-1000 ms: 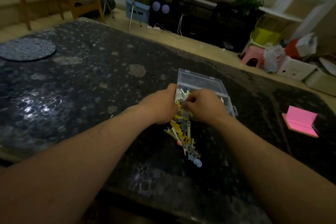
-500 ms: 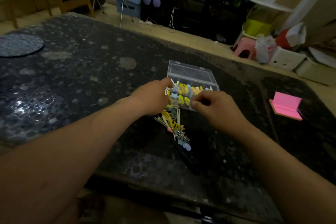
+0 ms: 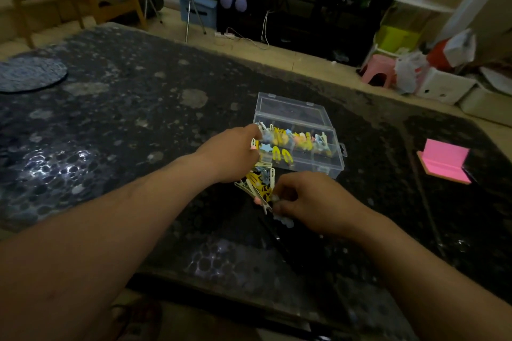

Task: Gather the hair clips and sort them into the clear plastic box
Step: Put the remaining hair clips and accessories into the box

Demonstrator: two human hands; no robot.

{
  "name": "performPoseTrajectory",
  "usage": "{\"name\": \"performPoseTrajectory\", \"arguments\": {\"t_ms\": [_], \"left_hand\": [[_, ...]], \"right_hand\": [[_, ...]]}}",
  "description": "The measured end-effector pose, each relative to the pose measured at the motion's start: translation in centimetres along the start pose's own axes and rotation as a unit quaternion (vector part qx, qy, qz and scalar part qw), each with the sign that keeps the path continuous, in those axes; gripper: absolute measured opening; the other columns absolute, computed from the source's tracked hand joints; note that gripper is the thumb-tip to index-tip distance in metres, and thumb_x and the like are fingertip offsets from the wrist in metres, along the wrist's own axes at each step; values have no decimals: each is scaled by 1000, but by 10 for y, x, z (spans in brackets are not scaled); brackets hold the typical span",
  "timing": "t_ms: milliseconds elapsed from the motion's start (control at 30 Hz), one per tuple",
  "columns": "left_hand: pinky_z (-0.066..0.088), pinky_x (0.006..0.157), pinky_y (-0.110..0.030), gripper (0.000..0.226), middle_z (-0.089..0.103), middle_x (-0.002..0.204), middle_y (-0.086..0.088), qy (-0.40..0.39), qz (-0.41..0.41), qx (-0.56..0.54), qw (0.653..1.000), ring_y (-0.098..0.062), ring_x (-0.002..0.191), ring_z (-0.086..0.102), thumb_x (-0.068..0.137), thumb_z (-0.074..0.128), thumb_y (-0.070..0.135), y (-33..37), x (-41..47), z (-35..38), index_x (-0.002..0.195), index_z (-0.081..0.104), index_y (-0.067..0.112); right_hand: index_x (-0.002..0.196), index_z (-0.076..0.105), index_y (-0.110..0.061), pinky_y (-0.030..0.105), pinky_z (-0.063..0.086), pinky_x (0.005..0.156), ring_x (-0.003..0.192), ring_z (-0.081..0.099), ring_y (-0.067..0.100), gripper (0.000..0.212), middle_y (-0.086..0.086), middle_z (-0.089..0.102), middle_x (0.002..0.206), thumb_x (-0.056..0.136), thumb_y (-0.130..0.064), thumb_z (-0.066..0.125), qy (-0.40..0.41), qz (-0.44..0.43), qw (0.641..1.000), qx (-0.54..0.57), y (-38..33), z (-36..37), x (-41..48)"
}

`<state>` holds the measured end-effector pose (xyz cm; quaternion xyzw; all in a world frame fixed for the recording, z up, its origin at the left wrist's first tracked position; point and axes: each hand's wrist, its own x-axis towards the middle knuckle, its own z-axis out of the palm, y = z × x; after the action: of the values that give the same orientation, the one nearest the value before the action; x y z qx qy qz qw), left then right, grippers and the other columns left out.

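Your right hand (image 3: 304,199) dropped from the box (image 3: 318,166) to the hair clips (image 3: 259,184), fingers pinching one; your left hand (image 3: 230,155) steadied the box beside its fingertips, grip unclear.

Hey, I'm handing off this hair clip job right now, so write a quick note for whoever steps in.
Left hand: at the left end of the clear plastic box, fingers curled. I can't tell if it grips anything.
Right hand: fingers curled, pinching into the loose hair clips piled on the table just in front of the box.
Done: several sorted clips already sit in the box's compartments. The lid is open and lies back.
Left: move the loose pile into the box, sorted by compartment.
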<state>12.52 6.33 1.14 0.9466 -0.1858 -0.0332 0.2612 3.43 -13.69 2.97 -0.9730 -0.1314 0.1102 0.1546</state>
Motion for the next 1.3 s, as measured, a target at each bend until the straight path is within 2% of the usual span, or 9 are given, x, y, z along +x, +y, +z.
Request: {"name": "performPoseTrajectory", "arguments": {"t_ms": [167,300,367,433,567,733,933,1033,1300], "left_hand": [[44,74,-35,40,65,124,-2,-7,-1,4,1000,-21,95,58,102,52,32,0,1,1,142,49,31],[43,71,-35,40,65,125,-2,-5,-1,2,1000,-20,92,58,103,50,34,0,2,0,143,49,31],[42,70,-34,40,65,122,-3,-6,-1,-3,1000,-19,89,57,103,51,33,1,2,0,143,50,30],[43,70,-34,40,66,121,-2,-11,-3,-5,1000,-19,90,58,102,51,33,1,2,0,142,50,30],[43,69,-34,41,66,119,-2,-14,-1,-7,1000,-18,87,56,102,53,33,1,1,0,142,50,29],[44,72,-35,42,65,122,-2,-20,0,-11,1000,-18,89,57,102,53,33,1,2,-1,143,49,28],[45,73,-36,42,64,123,-3,-27,-3,-8,1000,-20,91,57,102,52,34,1,2,-3,143,48,27],[45,74,-36,43,63,127,-4,-29,-4,-8,1000,-20,93,57,102,51,34,1,1,-5,144,47,27],[47,78,-36,43,63,131,-7,-32,-6,0,999,-22,97,58,102,52,34,3,1,-4,144,48,25]], "right_hand": [[104,77,-28,17,54,74,82,71,-3,7,-12,77,91,98,-32,75,60,26,986,156,8,-18,5],[106,80,-21,24,55,81,86,73,3,11,-9,77,91,98,-28,76,174,79,959,210,25,-38,23],[107,78,-19,26,52,76,85,72,9,12,-5,76,90,97,-27,77,193,119,954,196,33,-45,36],[96,73,-21,29,50,73,85,71,14,9,-2,74,88,96,-28,79,187,150,958,160,39,-48,49],[79,76,-21,40,62,79,78,70,15,20,-2,73,80,96,-31,78,146,178,972,52,45,-42,75],[83,80,-18,47,65,82,82,72,23,19,3,77,88,92,-34,77,129,224,966,-4,47,-30,89],[78,80,-17,46,63,85,80,72,21,26,1,77,83,94,-37,75,148,229,961,43,48,-22,94],[76,74,-25,43,62,83,82,71,19,26,-2,75,83,96,-41,75,164,220,959,68,49,-21,90],[86,75,-24,39,62,78,80,69,13,13,-4,76,90,97,-25,67,222,197,953,60,46,-24,67]]}}
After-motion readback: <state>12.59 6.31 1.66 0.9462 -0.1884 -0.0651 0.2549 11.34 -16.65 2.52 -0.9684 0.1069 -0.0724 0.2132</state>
